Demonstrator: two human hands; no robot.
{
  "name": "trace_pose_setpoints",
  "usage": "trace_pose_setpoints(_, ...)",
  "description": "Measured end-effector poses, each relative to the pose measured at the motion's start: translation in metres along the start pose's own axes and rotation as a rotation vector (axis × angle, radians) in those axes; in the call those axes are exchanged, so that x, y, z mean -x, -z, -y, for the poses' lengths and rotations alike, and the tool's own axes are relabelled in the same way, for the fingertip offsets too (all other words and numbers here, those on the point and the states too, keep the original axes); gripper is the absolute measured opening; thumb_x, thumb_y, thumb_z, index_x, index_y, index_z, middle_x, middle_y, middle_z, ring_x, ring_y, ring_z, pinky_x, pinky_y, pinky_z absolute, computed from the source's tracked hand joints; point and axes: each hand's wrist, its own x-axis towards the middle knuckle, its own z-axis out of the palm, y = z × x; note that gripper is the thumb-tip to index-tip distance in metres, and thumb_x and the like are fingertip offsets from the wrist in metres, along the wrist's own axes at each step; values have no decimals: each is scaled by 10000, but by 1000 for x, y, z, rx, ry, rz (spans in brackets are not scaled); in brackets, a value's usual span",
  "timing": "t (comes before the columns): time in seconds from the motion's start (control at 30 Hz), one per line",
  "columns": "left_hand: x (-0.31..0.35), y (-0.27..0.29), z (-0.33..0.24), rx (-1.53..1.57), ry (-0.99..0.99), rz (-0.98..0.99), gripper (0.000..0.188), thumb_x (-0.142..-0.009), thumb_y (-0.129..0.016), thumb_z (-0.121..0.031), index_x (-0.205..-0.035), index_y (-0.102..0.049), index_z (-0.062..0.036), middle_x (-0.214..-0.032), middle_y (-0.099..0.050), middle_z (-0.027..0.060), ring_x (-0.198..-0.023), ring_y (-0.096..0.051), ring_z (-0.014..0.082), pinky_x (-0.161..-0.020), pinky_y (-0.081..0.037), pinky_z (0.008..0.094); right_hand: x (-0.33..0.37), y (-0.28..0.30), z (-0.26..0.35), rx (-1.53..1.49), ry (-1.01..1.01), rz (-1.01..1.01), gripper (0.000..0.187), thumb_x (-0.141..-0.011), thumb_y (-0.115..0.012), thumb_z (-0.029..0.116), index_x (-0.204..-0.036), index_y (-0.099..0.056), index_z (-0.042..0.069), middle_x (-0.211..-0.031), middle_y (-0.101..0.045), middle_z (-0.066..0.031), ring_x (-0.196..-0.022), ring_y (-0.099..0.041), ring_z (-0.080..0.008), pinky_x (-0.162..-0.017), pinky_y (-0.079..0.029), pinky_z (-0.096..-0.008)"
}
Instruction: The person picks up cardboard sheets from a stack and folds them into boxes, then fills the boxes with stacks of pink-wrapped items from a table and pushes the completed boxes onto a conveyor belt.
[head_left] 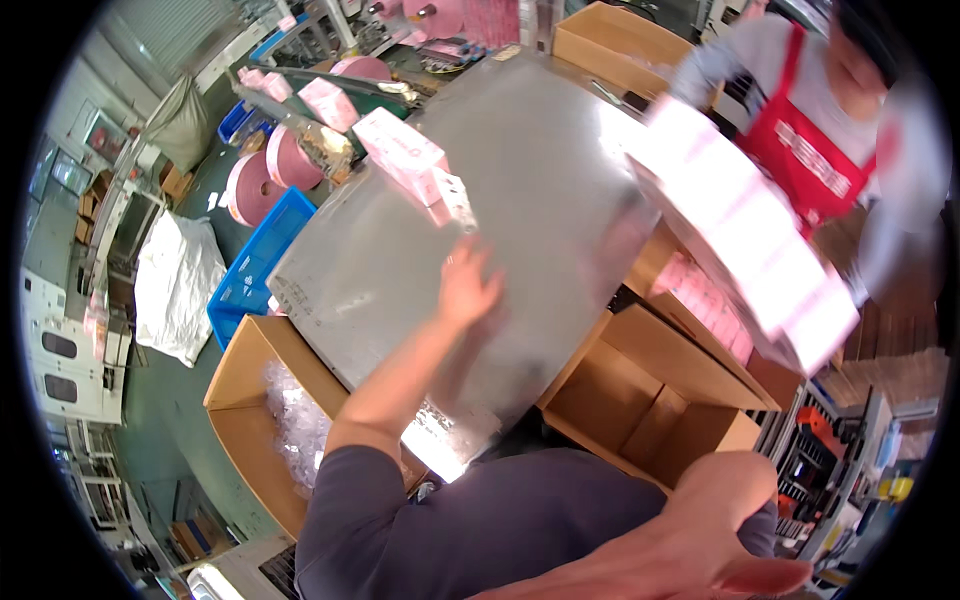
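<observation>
My left hand point(470, 287) is stretched over the metal table point(540, 170), fingers apart and slightly blurred, with nothing in it. Just beyond its fingertips lies a row of pink-and-white wrapped packs point(400, 150), whose near end has a loose, crumpled-looking piece point(457, 203). Whether the fingertips touch that piece is unclear. My right arm is bent, and the right hand point(690, 565) looms close at the lower edge, its fingers mostly out of the picture. At the right, a person in a red apron point(810, 165) holds a long, motion-blurred stack of pink-and-white packs point(745, 235).
An open carton point(650, 400) stands at the table's right edge, beside another holding pink packs point(708, 305). Left of me, a carton point(245, 420) contains clear plastic. A blue crate point(262, 255), pink rolls point(252, 190) and a white sack point(178, 285) are farther left.
</observation>
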Motion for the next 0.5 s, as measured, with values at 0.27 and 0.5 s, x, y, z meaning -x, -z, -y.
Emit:
trace_pose_setpoints(0.27, -184, 62, 98, -309, 449, 110, 746, -873, -544, -649, -1471, -425, -218, -1630, -114, 145, -1505, -16, 398, -1142, -129, 682, -11, 65, 76, 797, -112, -33, 648, -947, -555, 552, -1145, -641, -59, -1183, -635, -267, -1018, -647, -384, -890, -519, -436)
trace_pose_setpoints(0.5, -179, -9, 86, -247, 115, 457, 719, -881, -518, -642, -1408, -509, -153, -1618, -105, 201, -1469, 18, 503, -1140, -205, 638, 57, 209, 80, 1636, -463, -1192, 517, -924, -629, 365, -1296, -566, 11, -1164, -609, -230, -1088, -602, -301, -963, -471, -378)
